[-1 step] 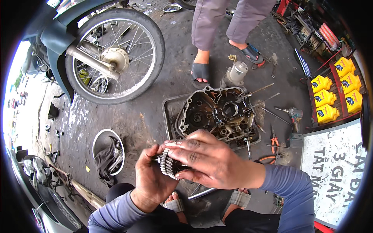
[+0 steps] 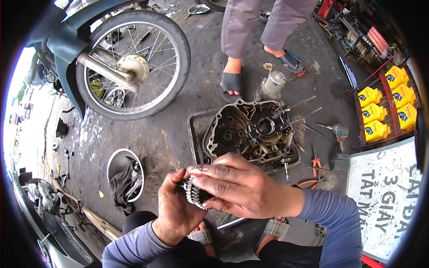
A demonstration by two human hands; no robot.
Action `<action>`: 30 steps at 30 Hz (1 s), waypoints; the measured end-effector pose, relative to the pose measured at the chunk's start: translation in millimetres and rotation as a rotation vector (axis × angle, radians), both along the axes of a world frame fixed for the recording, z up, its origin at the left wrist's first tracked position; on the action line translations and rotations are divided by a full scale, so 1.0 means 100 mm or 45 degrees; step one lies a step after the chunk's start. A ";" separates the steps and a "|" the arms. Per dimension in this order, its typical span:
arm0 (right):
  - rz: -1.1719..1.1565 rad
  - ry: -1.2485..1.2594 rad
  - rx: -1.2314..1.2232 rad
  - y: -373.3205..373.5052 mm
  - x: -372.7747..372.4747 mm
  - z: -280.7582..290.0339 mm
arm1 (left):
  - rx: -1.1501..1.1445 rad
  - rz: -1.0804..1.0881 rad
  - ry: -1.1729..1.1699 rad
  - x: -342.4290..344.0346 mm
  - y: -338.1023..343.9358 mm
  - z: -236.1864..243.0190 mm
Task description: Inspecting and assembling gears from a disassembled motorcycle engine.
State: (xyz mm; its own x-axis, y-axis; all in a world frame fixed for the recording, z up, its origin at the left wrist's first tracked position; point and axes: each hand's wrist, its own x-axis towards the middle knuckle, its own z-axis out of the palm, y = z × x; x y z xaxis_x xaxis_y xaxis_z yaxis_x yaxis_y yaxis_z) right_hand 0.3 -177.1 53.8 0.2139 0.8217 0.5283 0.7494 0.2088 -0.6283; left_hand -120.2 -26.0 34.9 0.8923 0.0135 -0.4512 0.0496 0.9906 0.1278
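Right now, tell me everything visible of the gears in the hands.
The gears look like grey metal, seen roughly edge-on, teeth exposed; much of the rest is hidden. The left hand holds them from the left, the right hand from the right, on the near side of the open engine casing.

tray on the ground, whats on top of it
An open engine case sits on the tray, covering most of it. What lies beneath the case is hidden, and the right hand blocks part of the near side.

Gears [image 2: 193,194] before engine case [image 2: 246,129] (on tray [image 2: 192,138]), bowl [image 2: 117,161] left
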 end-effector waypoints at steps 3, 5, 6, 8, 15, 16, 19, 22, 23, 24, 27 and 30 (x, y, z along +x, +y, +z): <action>0.042 0.032 0.126 0.01 0.00 -0.09 | -0.008 -0.034 -0.038 -0.01 0.01 0.01; 0.083 0.221 0.131 -0.03 0.05 -0.04 | -0.009 -0.070 0.020 0.02 0.02 0.05; -0.022 0.174 0.136 -0.05 0.12 0.02 | -0.013 -0.068 0.018 0.02 0.04 0.08; -0.232 0.172 0.080 -0.06 0.38 0.06 | 0.086 -0.067 0.014 0.00 0.12 0.10; -0.349 -0.181 -0.488 -0.01 0.91 -0.68 | 0.095 0.034 -0.030 0.05 0.31 0.01; -0.351 -0.278 -0.579 0.09 0.90 -0.74 | 0.113 0.019 -0.064 0.04 0.33 0.01; -0.405 -0.424 -0.718 0.30 0.87 -0.92 | 0.081 -0.037 -0.064 -0.01 0.31 0.04; -0.464 -0.491 -0.804 0.36 0.90 -1.02 | 0.078 -0.171 -0.048 -0.07 0.32 -0.03; -0.440 -0.435 -0.788 0.35 0.92 -1.03 | 0.068 -0.177 -0.019 -0.08 0.30 -0.03; -0.418 -0.381 -0.774 0.32 0.95 -1.04 | 0.058 -0.184 0.009 -0.08 0.27 -0.02; -0.422 -0.266 -0.594 0.27 0.91 -0.91 | -0.009 -0.164 0.034 -0.10 0.28 -0.11; -0.282 0.250 -0.438 0.19 0.71 -0.54 | 0.009 -0.153 0.038 -0.08 0.31 -0.11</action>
